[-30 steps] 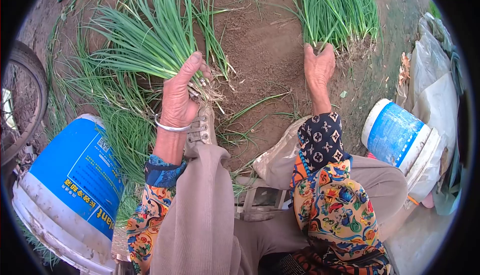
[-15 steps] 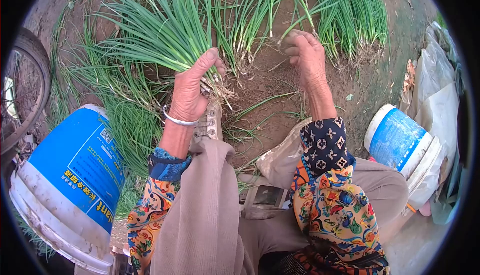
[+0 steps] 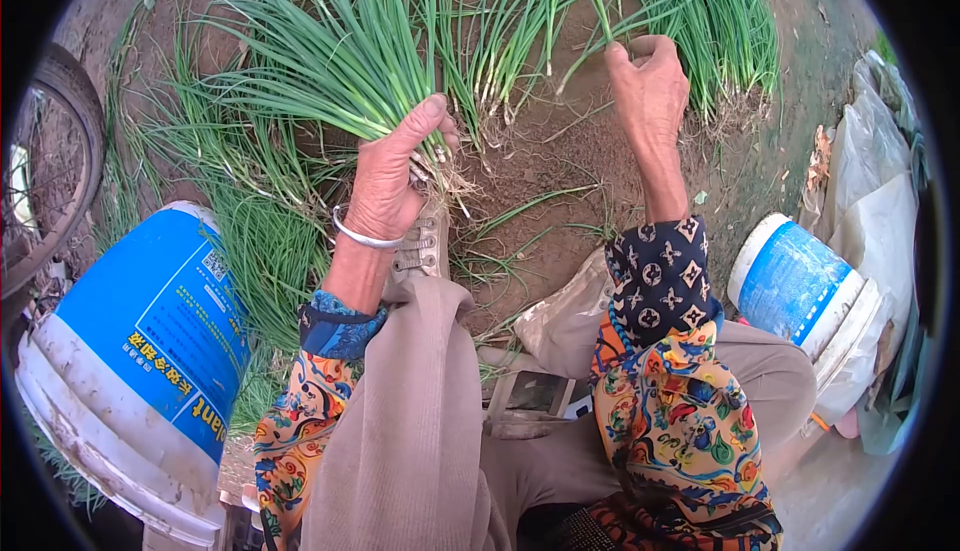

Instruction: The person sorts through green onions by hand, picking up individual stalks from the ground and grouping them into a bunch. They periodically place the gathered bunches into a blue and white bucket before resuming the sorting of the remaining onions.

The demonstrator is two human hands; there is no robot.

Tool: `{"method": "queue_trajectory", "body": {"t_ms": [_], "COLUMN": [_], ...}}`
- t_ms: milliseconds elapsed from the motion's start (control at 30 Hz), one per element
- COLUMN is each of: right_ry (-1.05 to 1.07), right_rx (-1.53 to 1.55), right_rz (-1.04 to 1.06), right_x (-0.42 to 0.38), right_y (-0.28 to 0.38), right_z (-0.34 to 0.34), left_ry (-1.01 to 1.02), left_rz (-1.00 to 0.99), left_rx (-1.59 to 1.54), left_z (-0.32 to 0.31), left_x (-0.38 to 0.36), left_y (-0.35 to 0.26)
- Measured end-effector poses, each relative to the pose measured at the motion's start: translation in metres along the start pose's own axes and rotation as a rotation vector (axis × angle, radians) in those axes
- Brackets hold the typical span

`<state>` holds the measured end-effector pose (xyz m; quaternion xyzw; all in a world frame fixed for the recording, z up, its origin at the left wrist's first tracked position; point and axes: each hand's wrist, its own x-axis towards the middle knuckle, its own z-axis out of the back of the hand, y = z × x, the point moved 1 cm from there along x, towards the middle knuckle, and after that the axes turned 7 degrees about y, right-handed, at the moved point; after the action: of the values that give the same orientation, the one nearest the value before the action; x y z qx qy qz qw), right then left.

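A thick bunch of green onions (image 3: pixel 345 71) is gripped in my left hand (image 3: pixel 390 176) near its white, rooted ends, with the thumb lying across the stalks. My right hand (image 3: pixel 652 91) is at the right, its thumb and fingers closed around a thin green onion stalk (image 3: pixel 598 6) that reaches up and away. Between my hands, loose green onions (image 3: pixel 500 61) lie on the soil with roots toward me. A dense pile of green onions (image 3: pixel 725 31) lies just beyond my right hand.
A blue and white bucket (image 3: pixel 150 321) stands at the left, below a wheel (image 3: pixel 65 171). Another blue and white bucket (image 3: pixel 795 276) is at the right beside plastic sheeting (image 3: pixel 870 191). More green onions (image 3: pixel 270 241) lie left of my shoe (image 3: pixel 420 246).
My right hand has moved right and slightly up, and its fingers are now closed on a stalk. My left hand still holds the bunch, almost in the same place.
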<state>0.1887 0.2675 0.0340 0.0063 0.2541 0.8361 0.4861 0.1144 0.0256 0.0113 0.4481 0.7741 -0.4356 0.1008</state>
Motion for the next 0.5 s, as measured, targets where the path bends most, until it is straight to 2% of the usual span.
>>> {"method": "queue_trajectory", "body": {"t_ms": [33, 167, 300, 400, 433, 500], "right_ry": [-0.067, 0.201, 0.401, 0.595, 0.485, 0.45], "right_rx": [-0.101, -0.013, 0.057, 0.121, 0.148, 0.116], "right_rz": [0.062, 0.074, -0.054, -0.229, -0.203, -0.092], "right_x": [0.011, 0.023, 0.001, -0.008, -0.01, -0.006], "right_y": [-0.011, -0.022, -0.022, -0.008, -0.006, -0.009], "right_z": [-0.007, -0.011, -0.004, -0.011, -0.019, -0.029], "left_ry": [0.002, 0.008, -0.02, 0.009, 0.006, 0.0], "left_rz": [0.003, 0.015, 0.022, 0.018, 0.016, 0.014], "left_rx": [-0.006, -0.026, 0.005, -0.004, 0.005, 0.019], "left_z": [0.0, 0.001, 0.001, 0.0, 0.001, 0.0], "left_x": [0.0, 0.001, 0.0, 0.001, 0.001, 0.0], "left_y": [0.001, 0.002, 0.0, 0.001, 0.001, 0.0]}}
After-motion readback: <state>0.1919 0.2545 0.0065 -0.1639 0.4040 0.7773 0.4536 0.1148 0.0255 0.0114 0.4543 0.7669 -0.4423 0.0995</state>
